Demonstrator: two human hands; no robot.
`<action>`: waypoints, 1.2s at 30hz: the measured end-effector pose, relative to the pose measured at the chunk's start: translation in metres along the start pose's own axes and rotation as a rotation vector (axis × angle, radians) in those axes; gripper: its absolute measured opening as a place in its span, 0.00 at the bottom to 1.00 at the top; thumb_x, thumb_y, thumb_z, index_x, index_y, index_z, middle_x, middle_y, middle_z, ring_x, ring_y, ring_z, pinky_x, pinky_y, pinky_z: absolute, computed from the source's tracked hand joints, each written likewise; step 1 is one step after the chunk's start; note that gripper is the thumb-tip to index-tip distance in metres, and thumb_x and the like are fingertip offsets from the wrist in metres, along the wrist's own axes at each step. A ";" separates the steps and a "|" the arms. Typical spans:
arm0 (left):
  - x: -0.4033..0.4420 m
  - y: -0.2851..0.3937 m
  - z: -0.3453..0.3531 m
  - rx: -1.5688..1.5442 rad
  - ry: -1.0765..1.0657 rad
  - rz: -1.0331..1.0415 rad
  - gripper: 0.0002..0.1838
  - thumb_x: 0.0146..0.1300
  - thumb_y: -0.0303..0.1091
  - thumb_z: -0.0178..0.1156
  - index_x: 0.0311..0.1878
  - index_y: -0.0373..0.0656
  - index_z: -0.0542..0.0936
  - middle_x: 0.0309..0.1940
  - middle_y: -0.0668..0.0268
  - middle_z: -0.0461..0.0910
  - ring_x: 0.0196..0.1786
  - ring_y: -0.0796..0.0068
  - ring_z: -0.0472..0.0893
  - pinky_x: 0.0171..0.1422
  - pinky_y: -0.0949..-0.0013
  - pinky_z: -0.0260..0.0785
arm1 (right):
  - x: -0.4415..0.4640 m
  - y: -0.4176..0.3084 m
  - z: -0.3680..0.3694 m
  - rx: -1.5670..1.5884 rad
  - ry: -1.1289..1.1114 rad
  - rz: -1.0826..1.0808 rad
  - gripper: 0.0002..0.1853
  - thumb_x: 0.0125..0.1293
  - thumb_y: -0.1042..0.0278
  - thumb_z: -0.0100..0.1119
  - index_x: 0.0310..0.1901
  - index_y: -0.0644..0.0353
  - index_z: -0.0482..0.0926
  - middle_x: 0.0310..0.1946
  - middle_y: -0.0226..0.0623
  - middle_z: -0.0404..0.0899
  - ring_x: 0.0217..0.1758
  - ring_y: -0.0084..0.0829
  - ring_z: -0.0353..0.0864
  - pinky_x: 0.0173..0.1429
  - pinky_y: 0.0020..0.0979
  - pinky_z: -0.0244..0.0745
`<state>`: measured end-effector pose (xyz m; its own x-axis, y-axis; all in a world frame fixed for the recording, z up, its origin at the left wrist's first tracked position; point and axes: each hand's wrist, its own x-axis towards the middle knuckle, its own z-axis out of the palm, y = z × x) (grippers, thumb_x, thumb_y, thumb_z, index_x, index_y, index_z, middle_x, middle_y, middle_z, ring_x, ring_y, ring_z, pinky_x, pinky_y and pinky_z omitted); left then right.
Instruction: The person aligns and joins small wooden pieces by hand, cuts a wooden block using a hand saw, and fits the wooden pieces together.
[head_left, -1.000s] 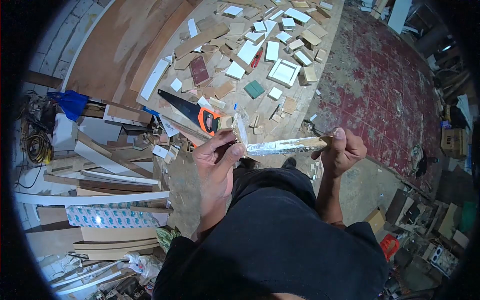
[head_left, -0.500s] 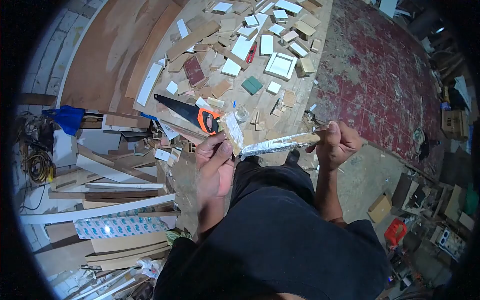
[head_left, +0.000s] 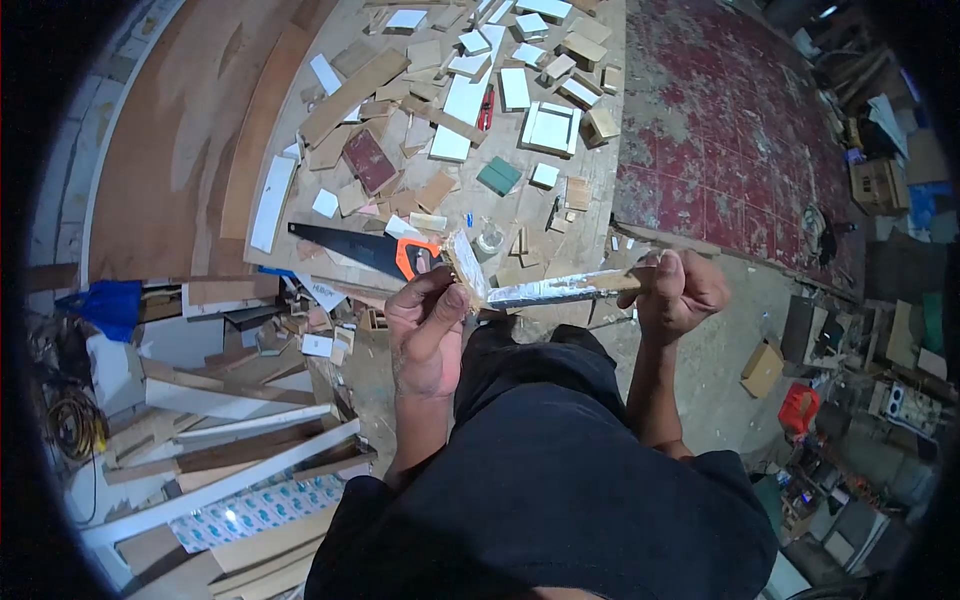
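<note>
My left hand pinches a small wood block between thumb and fingers; its face is smeared white. My right hand is closed on the bare wooden end of a narrow strip, whose length is coated in something white and silvery. The strip's far end meets the block's lower edge; whether they are joined I cannot tell. Just beyond my left hand, a handsaw with an orange and black handle lies on the worktable. Beside the block's top stands a small clear container.
Wood offcuts, white panels, a red cutter and a green block lie scattered over the table. Boards are heaped on the left. To the right are a stained red surface and a red object on the floor.
The view has shifted, so the table and its offcuts sit further left and slightly higher in frame. Both hands keep their grips, and the strip still reaches the block.
</note>
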<state>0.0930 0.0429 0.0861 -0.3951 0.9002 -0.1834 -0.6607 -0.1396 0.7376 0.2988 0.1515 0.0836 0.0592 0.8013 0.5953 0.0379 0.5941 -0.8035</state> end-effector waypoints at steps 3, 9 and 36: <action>0.013 0.013 -0.015 -0.009 -0.022 -0.055 0.12 0.57 0.22 0.63 0.46 0.35 0.80 0.42 0.61 0.81 0.44 0.76 0.79 0.55 0.73 0.68 | -0.007 -0.007 0.025 0.024 0.189 0.114 0.19 0.64 0.68 0.52 0.15 0.66 0.75 0.07 0.32 0.71 0.07 0.20 0.69 0.12 0.20 0.61; 0.036 0.037 -0.054 -0.184 -0.108 -0.223 0.12 0.58 0.22 0.62 0.46 0.37 0.80 0.42 0.61 0.82 0.46 0.73 0.80 0.58 0.69 0.68 | -0.017 -0.008 0.064 -0.012 0.191 0.040 0.18 0.62 0.67 0.54 0.17 0.67 0.76 0.08 0.32 0.70 0.09 0.21 0.69 0.14 0.21 0.61; -0.011 0.074 -0.066 -0.544 -0.005 -0.074 0.09 0.64 0.26 0.57 0.46 0.38 0.79 0.44 0.60 0.80 0.47 0.68 0.80 0.50 0.66 0.75 | -0.006 0.004 0.115 0.695 -0.370 0.174 0.11 0.52 0.76 0.68 0.36 0.72 0.80 0.32 0.51 0.80 0.32 0.35 0.82 0.32 0.30 0.81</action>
<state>0.0063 -0.0046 0.0997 -0.3332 0.9172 -0.2182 -0.9217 -0.2681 0.2803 0.1837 0.1576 0.0775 -0.3314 0.7853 0.5229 -0.5781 0.2690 -0.7704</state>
